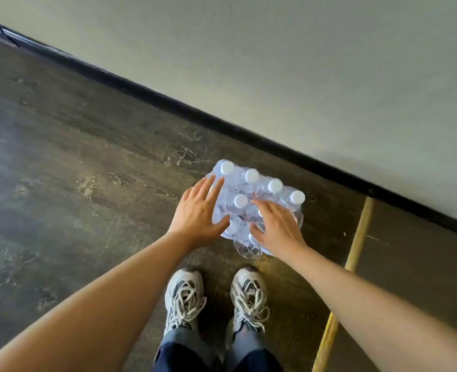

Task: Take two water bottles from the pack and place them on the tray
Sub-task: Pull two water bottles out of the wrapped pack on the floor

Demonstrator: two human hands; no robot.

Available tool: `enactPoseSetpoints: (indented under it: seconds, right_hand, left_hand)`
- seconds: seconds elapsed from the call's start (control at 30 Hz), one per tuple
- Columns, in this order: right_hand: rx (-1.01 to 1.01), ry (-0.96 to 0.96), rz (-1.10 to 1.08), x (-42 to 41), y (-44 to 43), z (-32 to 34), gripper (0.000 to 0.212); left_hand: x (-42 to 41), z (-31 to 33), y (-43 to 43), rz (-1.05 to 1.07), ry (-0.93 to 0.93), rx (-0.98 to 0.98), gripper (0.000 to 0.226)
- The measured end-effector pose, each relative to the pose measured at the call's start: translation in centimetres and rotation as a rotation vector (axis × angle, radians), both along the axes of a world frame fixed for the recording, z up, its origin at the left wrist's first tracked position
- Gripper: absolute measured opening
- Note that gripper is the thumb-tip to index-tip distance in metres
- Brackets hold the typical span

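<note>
Head view: your left grip (pixel 196 210) and right grip (pixel 277 226), both spread, rest flat on the pack (pixel 257 191) beneath them, on the floor (pixel 88 157).

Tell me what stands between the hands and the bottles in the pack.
Only the clear plastic wrap around the pack. Both the left hand and right hand are already on it, open. The tray is not in view.

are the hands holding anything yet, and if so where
Nothing is lifted yet. The left hand lies open against the left side of the shrink-wrapped water bottle pack; the right hand rests on its top near corner. No closed grasp shows.
</note>
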State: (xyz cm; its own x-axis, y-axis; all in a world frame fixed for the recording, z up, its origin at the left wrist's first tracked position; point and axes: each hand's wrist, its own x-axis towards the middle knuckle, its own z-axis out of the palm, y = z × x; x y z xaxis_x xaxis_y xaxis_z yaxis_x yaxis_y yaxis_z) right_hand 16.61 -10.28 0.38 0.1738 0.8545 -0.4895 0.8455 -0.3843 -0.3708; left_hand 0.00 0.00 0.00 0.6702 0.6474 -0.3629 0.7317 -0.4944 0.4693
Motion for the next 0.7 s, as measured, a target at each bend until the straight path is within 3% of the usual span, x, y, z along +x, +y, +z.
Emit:
enactPoseSetpoints:
  seconds: [0.23, 0.37, 0.7]
  right_hand:
    - [0.123, -0.039, 0.026, -0.9, 2.6, -5.8, 0.059]
    - [0.185, -0.12, 0.014, -1.3, 3.8, -6.7, 0.045]
    - [0.254, 0.033, 0.063, 0.7, 3.8, -2.4, 0.036]
  left_hand:
    - [1.7, -6.2, -1.7, 0.133, -0.158, -0.025, 0.087]
    - [1.7, -7.1, -1.9, 0.188, -0.251, 0.019, 0.085]
    - [1.4, -5.8, -1.3, 0.115, -0.152, -0.153, 0.099]
